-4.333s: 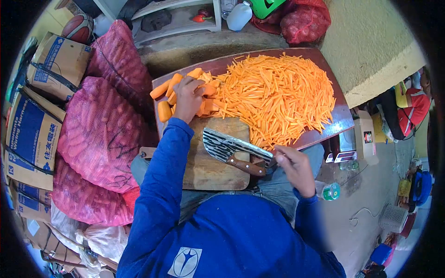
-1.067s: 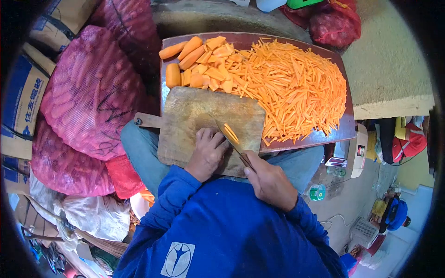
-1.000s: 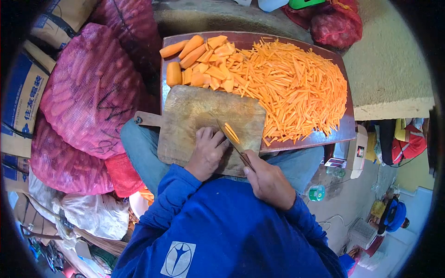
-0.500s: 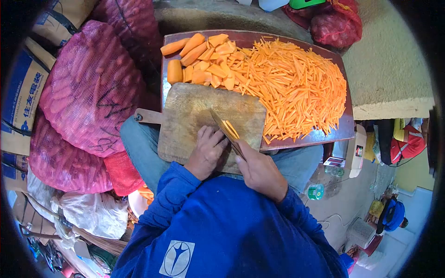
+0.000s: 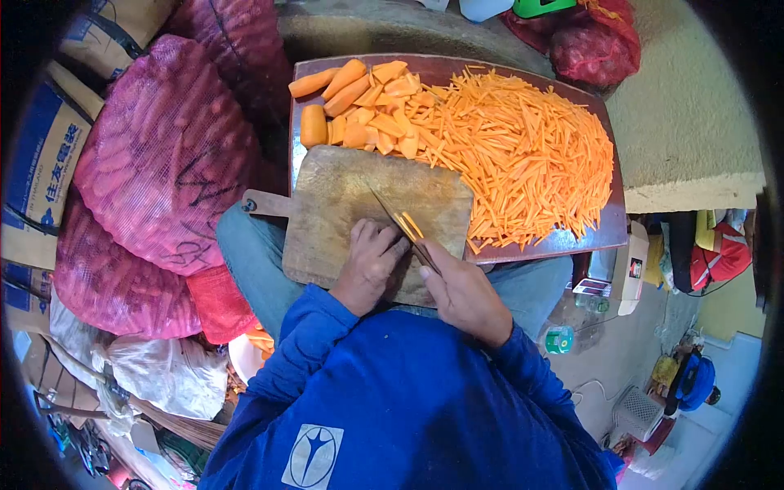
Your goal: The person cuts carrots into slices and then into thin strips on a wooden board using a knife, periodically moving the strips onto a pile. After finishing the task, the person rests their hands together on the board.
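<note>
My right hand (image 5: 469, 298) is closed around the handle of a knife (image 5: 400, 224), its blade slanting up and left over a worn wooden cutting board (image 5: 327, 200). My left hand (image 5: 371, 265) rests on the board with its fingers curled in close to the blade; whatever lies under them is hidden. A few thin carrot strips (image 5: 408, 224) sit against the right side of the blade. Beyond the board, a large heap of carrot strips (image 5: 531, 155) spreads to the right. Carrot slices (image 5: 384, 122) and thicker peeled carrot pieces (image 5: 343, 86) lie at the upper left.
A dark red tabletop (image 5: 608, 220) carries the carrots, with the board at its near edge. Pink mesh sacks (image 5: 163, 155) crowd the left side beside cardboard boxes (image 5: 53, 171). On the floor to the right stands a green-labelled container (image 5: 559, 339). A concrete ledge (image 5: 694, 184) borders the right.
The blade has turned slightly and appears narrower, with the strips still beside it. My right hand has shifted a little right and down. The whole view has moved slightly.
</note>
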Available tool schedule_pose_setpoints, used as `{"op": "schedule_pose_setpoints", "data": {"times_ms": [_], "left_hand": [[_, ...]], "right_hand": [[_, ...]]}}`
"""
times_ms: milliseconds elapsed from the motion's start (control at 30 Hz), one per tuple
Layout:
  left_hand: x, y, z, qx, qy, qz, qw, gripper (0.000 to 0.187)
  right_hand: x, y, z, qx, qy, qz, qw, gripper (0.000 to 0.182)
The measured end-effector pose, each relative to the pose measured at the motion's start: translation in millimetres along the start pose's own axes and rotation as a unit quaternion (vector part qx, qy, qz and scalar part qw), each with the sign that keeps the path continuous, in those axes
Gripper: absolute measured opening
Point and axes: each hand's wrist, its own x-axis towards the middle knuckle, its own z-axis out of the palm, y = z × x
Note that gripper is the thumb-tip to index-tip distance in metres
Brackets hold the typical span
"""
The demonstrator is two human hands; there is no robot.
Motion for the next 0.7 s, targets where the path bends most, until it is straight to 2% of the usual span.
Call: {"op": "schedule_pose_setpoints", "data": {"times_ms": [67,233,333,533,700], "left_hand": [[0,1,3,-0.003,0.038,0.010,0.999,0.041],[-3,-5,5,-0.007,0.034,0.012,0.999,0.040],[-3,-4,8,-0.005,0.034,0.012,0.999,0.040],[-3,3,1,0.021,0.031,-0.015,0.999,0.037],[-3,4,2,0.013,0.036,-0.017,0.999,0.035]], "right_hand": [[-5,1,-4,0.008,-0.007,-0.005,1.000,0.042],[-21,-4,-2,0.016,0.000,0.015,1.000,0.041],[-2,1,1,-0.008,-0.019,0.024,0.999,0.044],[-14,-3,-8,0.029,-0.005,-0.010,1.000,0.043],[-5,-3,0,-0.005,-0.001,0.008,1.000,0.041]]}}
